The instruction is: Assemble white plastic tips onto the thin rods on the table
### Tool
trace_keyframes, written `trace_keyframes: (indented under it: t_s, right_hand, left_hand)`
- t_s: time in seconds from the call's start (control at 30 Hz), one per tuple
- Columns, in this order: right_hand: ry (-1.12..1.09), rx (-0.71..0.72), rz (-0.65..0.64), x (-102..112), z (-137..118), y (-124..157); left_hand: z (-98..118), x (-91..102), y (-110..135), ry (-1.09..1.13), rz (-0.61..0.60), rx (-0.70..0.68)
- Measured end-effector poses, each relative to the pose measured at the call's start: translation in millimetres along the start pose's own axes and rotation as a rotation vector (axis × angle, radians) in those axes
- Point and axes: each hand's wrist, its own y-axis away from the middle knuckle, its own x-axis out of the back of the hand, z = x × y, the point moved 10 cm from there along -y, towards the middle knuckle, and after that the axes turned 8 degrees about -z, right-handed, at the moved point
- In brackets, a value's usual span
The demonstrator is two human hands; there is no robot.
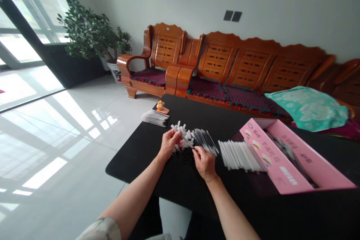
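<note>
Over a heap of short, translucent white plastic pieces (184, 135), my left hand (169, 143) is closed in a pinch; whatever is between its fingertips is too small to name. My right hand (206, 162) is closed too, thumb and forefinger pressed together at the near right side of the heap on something I cannot make out. Small black pieces (188, 156) lie scattered between the hands. Just beyond my right hand is a row of thin dark pen refills (205, 140). Farther right, white translucent tubes (240, 155) lie side by side.
A pink open box (270, 157) stands on the right of the black table (135, 157), with contents partly hidden. Slim white sticks with dark ends (156, 117) and a small yellow duck figure (160, 105) sit at the far left corner. Wooden sofas (219, 56) line the wall.
</note>
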Motion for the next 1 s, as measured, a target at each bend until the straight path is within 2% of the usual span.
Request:
trace_keyframes:
  t_s: [0.1,0.23,0.33,0.47,0.73,0.87,1.0]
  right_hand:
    - [-0.021,-0.049,-0.01,-1,5,0]
    - [-0.02,0.009,-0.048,-5,-1,0]
    - [-0.008,0.002,-0.026,-3,1,1]
    - [-0.007,-0.043,0.011,1,6,2]
    - [0.094,-0.111,-0.021,1,11,3]
    - [0.076,-0.127,-0.04,1,12,3]
    - [0.024,-0.061,-0.042,-1,6,1]
  left_hand:
    - [-1,0.1,0,-0.001,-0.006,-0.007]
    - [-1,-0.1,1,0.002,-0.005,-0.009]
    - [0,1.4,1,0.001,0.007,-0.011]
    - [4,11.2,0,0.014,0.069,-0.039]
    - [7,35.7,0,0.021,0.198,-0.097]
    - [8,31.4,1,0.023,0.174,-0.082]
    - [6,12.7,3,0.013,0.072,-0.047]
